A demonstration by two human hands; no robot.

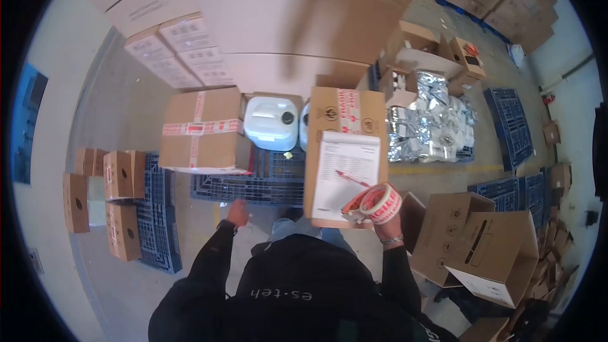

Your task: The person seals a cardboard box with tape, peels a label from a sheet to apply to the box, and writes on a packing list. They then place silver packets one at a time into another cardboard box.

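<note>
My right hand (387, 227) is closed on a tape dispenser carrying a roll of red and white fragile tape (381, 204). Beside that roll, a clipboard with a printed sheet (347, 174) and a red pen (352, 178) lies over a tall taped carton (347, 107). My left hand (238, 214) hangs low near the front edge of a blue pallet (272, 171), fingers partly curled, holding nothing that I can make out. Beyond it, a carton sealed with fragile tape (180, 142) sits beside a white jerrycan with a black cap (271, 123).
Large cartons (297, 19) are stacked ahead. Silver foil packs (437, 126) lie at the right, near open boxes (421, 57). Open cartons (487, 247) stand at lower right. Small cartons (120, 231) and another blue pallet (155, 221) are at the left.
</note>
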